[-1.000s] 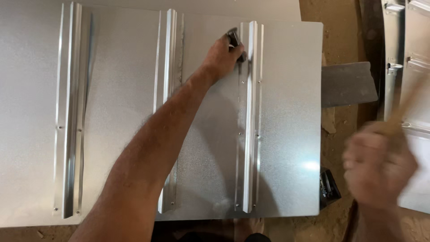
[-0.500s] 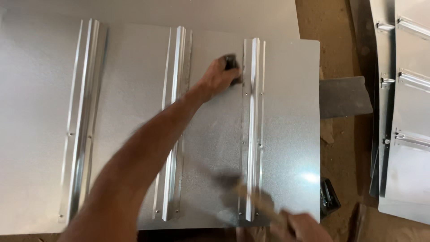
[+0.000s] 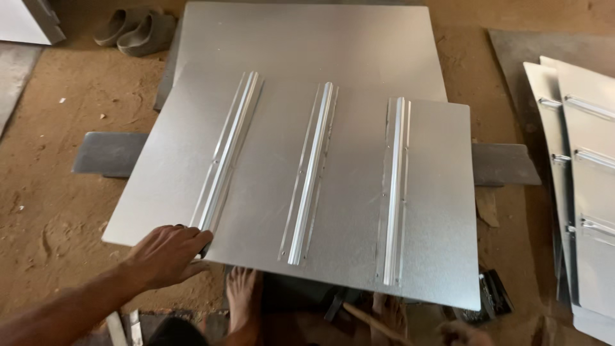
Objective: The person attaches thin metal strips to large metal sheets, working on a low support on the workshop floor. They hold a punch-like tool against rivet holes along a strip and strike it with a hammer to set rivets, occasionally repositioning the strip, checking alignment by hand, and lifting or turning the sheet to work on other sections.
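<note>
A galvanised metal sheet (image 3: 346, 192) with three raised rails riveted along it lies tilted over a dark flat bar (image 3: 106, 154). My left hand (image 3: 168, 255) grips the sheet's near left edge, right at the end of the left rail (image 3: 227, 150). My right hand (image 3: 460, 334) is a blurred sliver at the bottom edge. It is next to a wooden-handled tool (image 3: 370, 321) that pokes out from under the sheet. My bare feet (image 3: 241, 296) show below the near edge.
A second plain sheet (image 3: 307, 38) lies underneath, further away. More railed panels (image 3: 580, 160) are stacked at the right. A pair of sandals (image 3: 134, 29) sits at the top left on the sandy floor. A small black object (image 3: 496, 291) lies by the sheet's near right corner.
My left hand left the right rail's far end and now grips the near left edge. The right hand with the tool dropped to the bottom of the view. The camera now sees more floor.
</note>
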